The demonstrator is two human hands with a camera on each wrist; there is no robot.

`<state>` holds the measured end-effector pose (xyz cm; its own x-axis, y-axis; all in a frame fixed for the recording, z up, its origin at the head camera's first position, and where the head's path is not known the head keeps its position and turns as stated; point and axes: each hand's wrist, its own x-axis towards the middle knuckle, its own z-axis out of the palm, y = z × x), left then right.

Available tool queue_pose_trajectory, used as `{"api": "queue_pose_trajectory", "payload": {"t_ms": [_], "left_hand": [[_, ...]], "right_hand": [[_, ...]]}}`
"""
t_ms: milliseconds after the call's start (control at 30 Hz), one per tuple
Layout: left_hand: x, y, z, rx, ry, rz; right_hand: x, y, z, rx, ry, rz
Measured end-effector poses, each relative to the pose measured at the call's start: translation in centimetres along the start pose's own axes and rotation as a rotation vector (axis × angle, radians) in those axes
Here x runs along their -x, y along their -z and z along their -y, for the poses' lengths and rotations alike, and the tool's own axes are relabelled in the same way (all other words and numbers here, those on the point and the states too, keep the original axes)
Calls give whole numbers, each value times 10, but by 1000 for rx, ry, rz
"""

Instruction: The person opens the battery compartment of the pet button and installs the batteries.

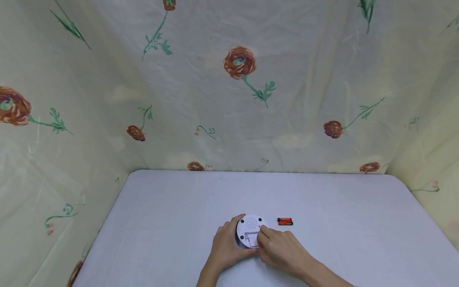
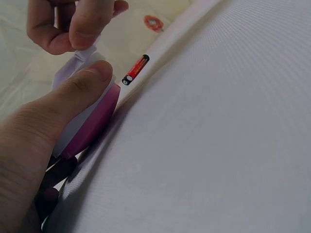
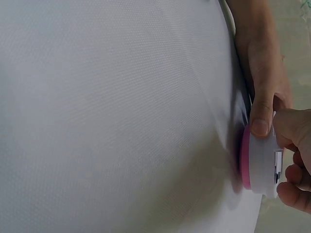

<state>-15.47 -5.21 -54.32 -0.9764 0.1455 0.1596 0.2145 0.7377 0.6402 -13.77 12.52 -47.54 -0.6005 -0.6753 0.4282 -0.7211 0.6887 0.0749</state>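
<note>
A round white device with a pink underside (image 1: 251, 223) is held bottom up over the table. Its bottom shows a dotted speaker grille, dark round feet and an uncovered battery compartment (image 1: 252, 238). My left hand (image 1: 227, 243) grips it from the left, thumb along the near side and fingers around the far side. With curled fingers, my right hand (image 1: 281, 248) pinches a small white plastic piece (image 2: 86, 52) at the compartment's right edge; the fingers mostly hide it. Two red and black batteries (image 1: 285, 221) lie side by side just beyond the right hand.
A white cloth covers the table (image 1: 172, 211), which has rounded far corners. Pale curtains (image 1: 287, 87) printed with flowers hang behind it and along both sides.
</note>
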Motion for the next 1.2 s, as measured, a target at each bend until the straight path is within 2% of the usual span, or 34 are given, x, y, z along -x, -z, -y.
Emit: {"api": "queue_pose_trajectory", "payload": {"t_ms": [367, 867, 1033, 1200], "left_hand": [[1, -2, 1, 9, 15, -9], [2, -2, 1, 18, 38, 1], [1, -2, 2, 19, 5, -27], [1, -3, 0, 24, -9, -28]], "right_hand": [[11, 3, 1, -1, -33, 37], [24, -1, 0, -11, -24, -51], [28, -2, 0, -23, -36, -55], [33, -1, -1, -14, -51, -52]]}}
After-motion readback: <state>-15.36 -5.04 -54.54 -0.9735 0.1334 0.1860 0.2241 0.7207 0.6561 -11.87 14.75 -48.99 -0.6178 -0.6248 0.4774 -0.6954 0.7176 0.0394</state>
